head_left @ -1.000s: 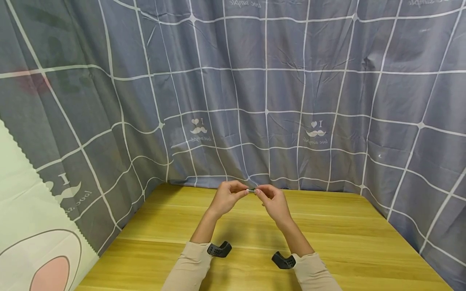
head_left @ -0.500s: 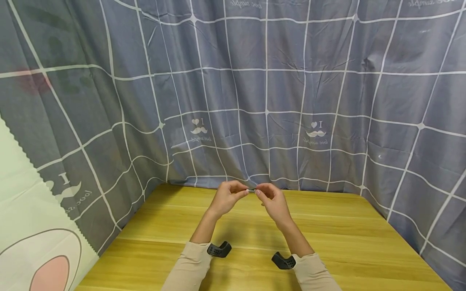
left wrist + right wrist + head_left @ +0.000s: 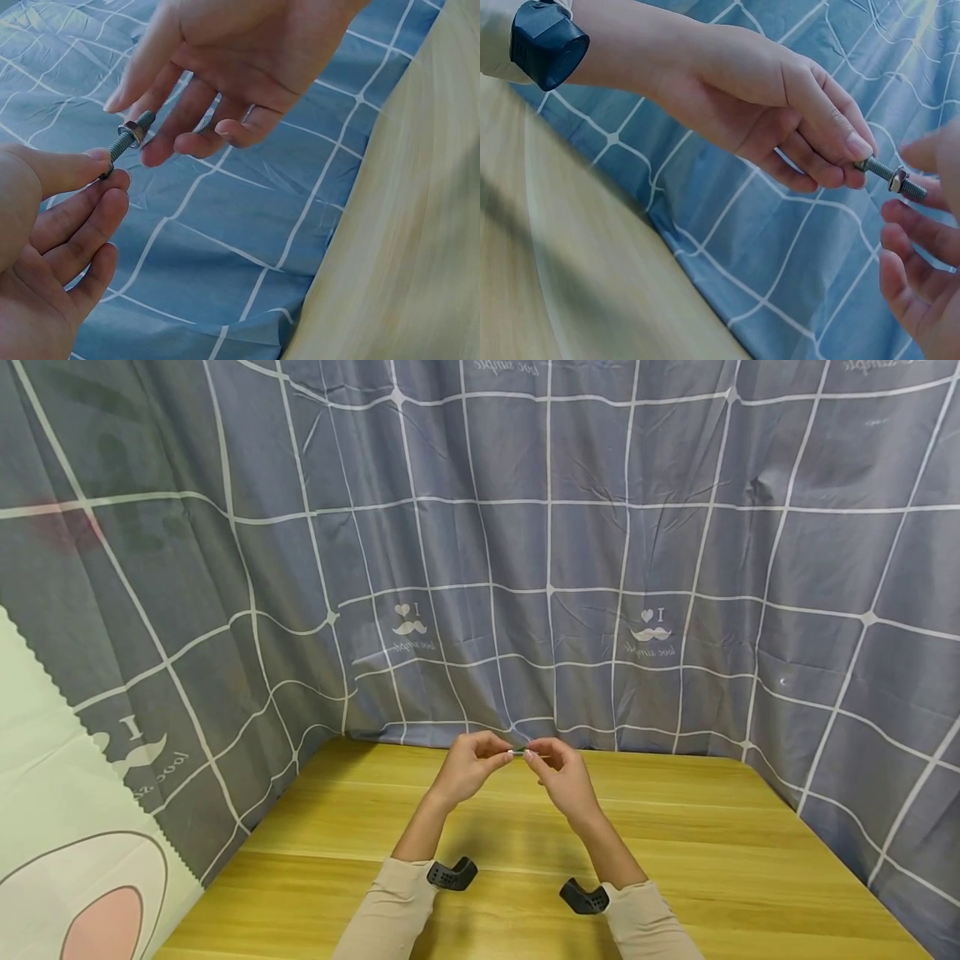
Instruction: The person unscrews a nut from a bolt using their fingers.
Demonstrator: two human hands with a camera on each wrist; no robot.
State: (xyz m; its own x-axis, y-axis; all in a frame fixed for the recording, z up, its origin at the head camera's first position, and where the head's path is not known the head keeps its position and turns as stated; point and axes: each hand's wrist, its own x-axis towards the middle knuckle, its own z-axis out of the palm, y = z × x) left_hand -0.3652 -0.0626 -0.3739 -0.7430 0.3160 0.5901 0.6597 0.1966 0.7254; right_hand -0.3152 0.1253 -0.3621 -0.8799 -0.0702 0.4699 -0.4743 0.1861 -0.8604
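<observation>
My left hand [image 3: 60,225] pinches the head end of a metal bolt [image 3: 879,168] between thumb and fingertips. A hex nut [image 3: 131,133] sits part-way along the thread, and the bare tip sticks out beyond it. Facing it, my right hand [image 3: 232,56] has thumb and index finger spread around the nut end. A small gap shows between its thumb and the nut, while the index finger lies close behind the bolt's tip. In the head view both the left hand [image 3: 465,770] and the right hand [image 3: 564,778] meet at the bolt [image 3: 517,752], over the table's far edge.
A yellow wood-grain table [image 3: 517,835] spreads below the hands. Behind it and along the sides hangs a grey-blue checked curtain [image 3: 525,552]. A pale printed cloth [image 3: 67,793] hangs at the left. Black wrist devices [image 3: 453,874] are strapped at both cuffs.
The right thumb and index finger shift slightly around the nut end, and a sliver of table now shows between them. The left hand and the bolt stay in place.
</observation>
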